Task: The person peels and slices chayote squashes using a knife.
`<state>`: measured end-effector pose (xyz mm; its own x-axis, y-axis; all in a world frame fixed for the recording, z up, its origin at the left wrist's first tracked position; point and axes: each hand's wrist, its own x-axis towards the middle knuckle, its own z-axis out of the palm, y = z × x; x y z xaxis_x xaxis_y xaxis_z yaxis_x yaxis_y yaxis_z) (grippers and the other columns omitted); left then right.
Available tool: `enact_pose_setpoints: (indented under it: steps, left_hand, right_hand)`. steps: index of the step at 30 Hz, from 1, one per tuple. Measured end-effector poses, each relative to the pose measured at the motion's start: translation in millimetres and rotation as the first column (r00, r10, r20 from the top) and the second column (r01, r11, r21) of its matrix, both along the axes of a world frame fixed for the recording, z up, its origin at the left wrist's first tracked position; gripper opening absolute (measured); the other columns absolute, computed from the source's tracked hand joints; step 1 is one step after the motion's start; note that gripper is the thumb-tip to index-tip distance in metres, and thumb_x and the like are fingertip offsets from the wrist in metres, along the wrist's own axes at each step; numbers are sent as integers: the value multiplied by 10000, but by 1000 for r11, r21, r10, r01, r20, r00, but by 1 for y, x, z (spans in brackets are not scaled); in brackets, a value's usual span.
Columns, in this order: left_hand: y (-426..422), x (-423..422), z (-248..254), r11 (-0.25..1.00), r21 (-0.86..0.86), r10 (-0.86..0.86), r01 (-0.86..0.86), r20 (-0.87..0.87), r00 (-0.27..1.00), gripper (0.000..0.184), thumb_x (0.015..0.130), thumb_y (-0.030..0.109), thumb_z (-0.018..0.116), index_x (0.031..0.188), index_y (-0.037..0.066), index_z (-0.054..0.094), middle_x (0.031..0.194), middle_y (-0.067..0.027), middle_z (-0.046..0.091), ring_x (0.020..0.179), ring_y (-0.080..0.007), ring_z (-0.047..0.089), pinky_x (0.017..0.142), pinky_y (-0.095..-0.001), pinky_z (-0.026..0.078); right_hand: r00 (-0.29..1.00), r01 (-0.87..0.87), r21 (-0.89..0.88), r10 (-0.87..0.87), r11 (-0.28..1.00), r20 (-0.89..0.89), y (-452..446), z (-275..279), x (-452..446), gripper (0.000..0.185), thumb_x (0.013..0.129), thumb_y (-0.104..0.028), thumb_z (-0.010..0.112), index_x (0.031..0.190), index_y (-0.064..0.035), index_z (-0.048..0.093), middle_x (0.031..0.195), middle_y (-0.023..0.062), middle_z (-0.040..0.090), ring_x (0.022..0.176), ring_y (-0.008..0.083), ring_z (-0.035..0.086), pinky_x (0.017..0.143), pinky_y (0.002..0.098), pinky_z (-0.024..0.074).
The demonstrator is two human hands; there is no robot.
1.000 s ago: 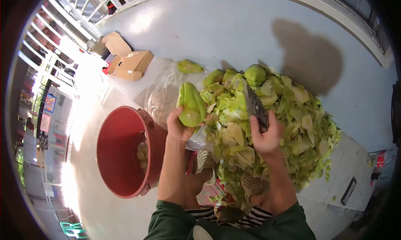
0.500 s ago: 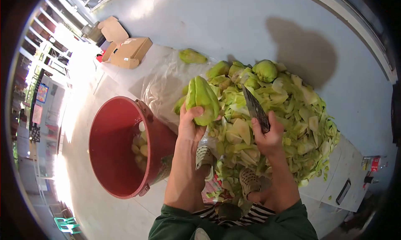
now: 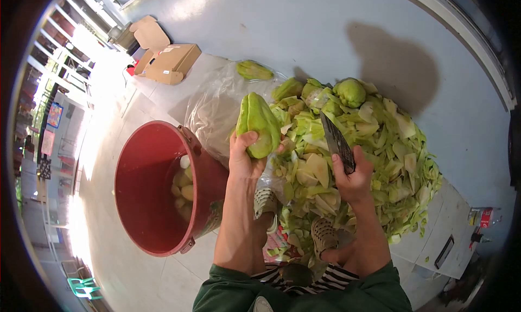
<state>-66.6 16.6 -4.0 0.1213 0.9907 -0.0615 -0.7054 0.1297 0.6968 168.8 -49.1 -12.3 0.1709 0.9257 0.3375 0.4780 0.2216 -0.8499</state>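
A green chayote (image 3: 258, 122) with deep ridges is in my left hand (image 3: 245, 155), the thumb pressed on its near side and the fingers mostly hidden behind it. My right hand (image 3: 354, 176) grips a dark-bladed knife (image 3: 335, 138), its tip pointing up and slightly left. The blade is apart from the chayote, over a wide heap of green peels (image 3: 391, 165). Whole chayotes rest along the heap's far side, one round chayote (image 3: 350, 92) among them. Another chayote (image 3: 254, 70) lies farther back on a clear plastic sheet (image 3: 214, 103).
Left of my legs stands a red bucket (image 3: 144, 203) with several peeled pale pieces (image 3: 184, 190) inside. An opened cardboard box (image 3: 172, 62) is behind it. At the right lie a plastic bottle (image 3: 483, 217) and a dark flat object (image 3: 445, 251). A blue-grey wall (image 3: 304, 24) rises beyond the heap.
The chayote in my left hand has risen slightly and turned a little. My right hand with the knife has shifted slightly right.
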Motion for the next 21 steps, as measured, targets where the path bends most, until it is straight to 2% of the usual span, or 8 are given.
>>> enact_pose_setpoints:
  steps: [5,7,11,13,16,17,19,21]
  left_hand:
    - [-3,10,8,988,-144,61,-46,100,993,633,858,380,626,1313,-21,443,1181,-219,563,1072,-399,580,897,-556,526]
    - [-3,13,18,980,-199,83,-14,342,936,587,942,437,534,1333,9,442,1261,-220,523,1129,-405,544,919,-542,517]
    - [4,17,11,972,-217,148,-90,270,951,603,954,496,497,1328,28,433,1279,-202,485,1088,-420,545,977,-569,473]
    - [4,22,12,929,-314,252,-197,144,957,626,938,565,483,1275,38,473,1202,-172,528,1006,-359,567,917,-512,510]
    - [3,26,7,924,-319,274,-209,174,946,644,911,621,486,1179,37,525,1032,-165,573,858,-309,580,736,-387,541]
    - [2,30,7,925,-319,270,-204,179,946,644,911,621,486,1179,37,525,1032,-165,573,858,-309,580,736,-387,541]
    - [-2,39,6,921,-352,233,-164,162,959,693,880,695,455,1131,56,549,904,-140,599,722,-264,578,601,-329,498]
    - [-7,48,2,935,-329,190,-131,154,970,695,875,708,445,1113,65,557,866,-128,601,683,-251,573,579,-326,496]
  right_hand:
    - [1000,8,-23,-7,1000,24,0,0,0,268,880,-141,670,785,-28,446,574,115,481,480,196,426,490,322,394]
    - [997,-6,-37,9,999,73,0,0,0,291,883,-161,675,774,-26,441,569,130,486,473,248,471,493,335,406]
    - [990,-19,-95,32,995,139,-6,2,-4,234,819,-107,699,806,-17,483,613,151,513,506,309,521,495,371,428]
    - [921,-145,299,18,943,389,-8,-1,-6,257,663,-34,720,846,-9,542,686,157,537,545,341,540,491,402,437]
    - [872,-197,391,-20,899,488,-16,6,-17,353,533,-32,696,868,-14,585,742,156,540,580,348,547,485,422,439]
    - [861,-213,373,-7,903,508,-18,5,-19,342,509,-55,684,835,-23,585,728,143,519,586,325,545,480,414,438]
    - [867,-233,383,13,894,498,-17,11,-27,336,506,-57,672,828,-25,582,710,135,504,576,317,538,475,412,435]
    - [861,-268,434,12,860,509,-15,10,-32,307,517,-52,643,812,-20,565,663,112,467,538,293,515,467,391,433]
